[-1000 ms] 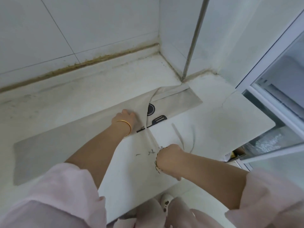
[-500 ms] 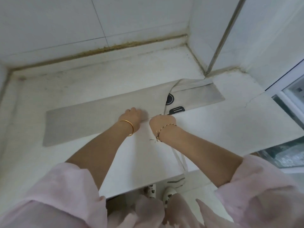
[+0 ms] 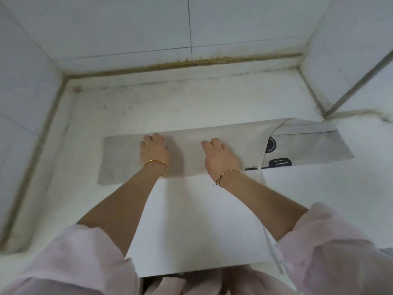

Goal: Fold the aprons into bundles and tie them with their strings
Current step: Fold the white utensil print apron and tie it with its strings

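Countertop (image 3: 191,99) room between tiled walls (image 3: 127,28)

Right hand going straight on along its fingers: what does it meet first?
The right hand rests on the folded apron, fingers pointing away. First comes the apron's far edge, then bare counter; the tiled back wall probably stops it, though depth is unclear.

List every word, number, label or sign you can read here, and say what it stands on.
No readable text anywhere in this view.
apron: printed shapes only, a dark ring and a dark rounded bar with pale stripes; no letters or numbers.
small dark marks beside the bar: too small to read.
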### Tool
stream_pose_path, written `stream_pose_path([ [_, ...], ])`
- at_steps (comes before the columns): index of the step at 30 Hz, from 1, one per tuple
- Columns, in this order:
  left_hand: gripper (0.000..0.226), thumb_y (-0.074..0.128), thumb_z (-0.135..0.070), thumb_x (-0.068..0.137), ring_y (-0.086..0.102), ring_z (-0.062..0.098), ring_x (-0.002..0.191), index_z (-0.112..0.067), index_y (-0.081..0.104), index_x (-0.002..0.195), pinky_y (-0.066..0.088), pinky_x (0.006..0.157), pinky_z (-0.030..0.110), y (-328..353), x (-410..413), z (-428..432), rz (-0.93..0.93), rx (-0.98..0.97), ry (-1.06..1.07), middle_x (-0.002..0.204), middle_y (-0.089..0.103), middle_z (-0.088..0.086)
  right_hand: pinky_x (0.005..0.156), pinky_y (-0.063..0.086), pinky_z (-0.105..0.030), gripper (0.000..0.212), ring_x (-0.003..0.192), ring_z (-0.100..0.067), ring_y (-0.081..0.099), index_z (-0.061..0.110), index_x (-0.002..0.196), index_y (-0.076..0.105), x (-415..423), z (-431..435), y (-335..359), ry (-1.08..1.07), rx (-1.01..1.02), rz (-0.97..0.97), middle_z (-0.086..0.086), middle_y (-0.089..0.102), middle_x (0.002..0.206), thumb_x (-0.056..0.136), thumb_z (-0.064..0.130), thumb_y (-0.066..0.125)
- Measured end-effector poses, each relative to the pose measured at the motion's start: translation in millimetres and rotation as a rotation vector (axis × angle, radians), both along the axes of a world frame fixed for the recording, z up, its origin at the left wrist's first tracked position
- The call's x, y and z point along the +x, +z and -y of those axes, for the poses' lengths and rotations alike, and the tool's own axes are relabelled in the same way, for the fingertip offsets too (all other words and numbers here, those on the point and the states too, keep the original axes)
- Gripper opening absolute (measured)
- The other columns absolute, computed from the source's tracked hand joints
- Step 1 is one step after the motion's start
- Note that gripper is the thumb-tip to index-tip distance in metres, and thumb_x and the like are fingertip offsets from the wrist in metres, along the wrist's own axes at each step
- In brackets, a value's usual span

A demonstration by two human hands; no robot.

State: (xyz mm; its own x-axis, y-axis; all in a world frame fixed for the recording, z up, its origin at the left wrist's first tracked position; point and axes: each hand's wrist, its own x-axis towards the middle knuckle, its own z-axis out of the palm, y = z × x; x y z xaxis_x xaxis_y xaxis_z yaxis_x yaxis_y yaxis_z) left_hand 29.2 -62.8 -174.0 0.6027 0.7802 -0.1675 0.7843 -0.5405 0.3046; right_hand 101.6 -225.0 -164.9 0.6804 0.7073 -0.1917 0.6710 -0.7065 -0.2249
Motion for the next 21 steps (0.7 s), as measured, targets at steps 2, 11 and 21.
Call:
stream_pose_path([
  [2,0.042,0.045,-0.016,0.094,0.033,0.036,0.126,-0.007,0.037,0.133,0.035,0.099,0.042,-3.0,-17.6,-25.4,-0.157,0.062,0.174,0.137,0.033,0.019,0.077,0.046,-0.036,0.057,0.111,-0.03,0.049,0.021,0.146,0.02,-2.0,-12.0,-4.7,0.011,-0.047,-0.065,-0.009,0.02,0.147,0.094,0.01,0.041],
  [11,0.047,0.041,-0.021,0.092,0.033,0.032,0.12,-0.017,0.028,0.137,0.035,0.093,0.041,3.1,-59.2,-81.6,-0.315,-0.031,0.439,0.133,0.031,0.016,0.086,0.049,-0.036,0.065,0.103,-0.031,0.056,0.016,0.137,0.026,5.6,-35.0,-6.7,-0.026,-0.167,-0.22,-0.007,0.02,0.135,0.081,0.027,0.057],
  [21,0.051,0.057,-0.014,0.092,0.043,0.036,0.128,0.003,0.038,0.137,0.037,0.102,0.041,20.8,-54.6,-118.6,-0.029,-0.514,0.57,0.14,0.043,0.021,0.085,0.052,-0.037,0.114,0.109,-0.031,0.054,0.039,0.148,-0.007,33.3,-35.6,3.8,-0.104,-0.272,-0.542,-0.006,0.039,0.14,0.071,0.03,0.077],
])
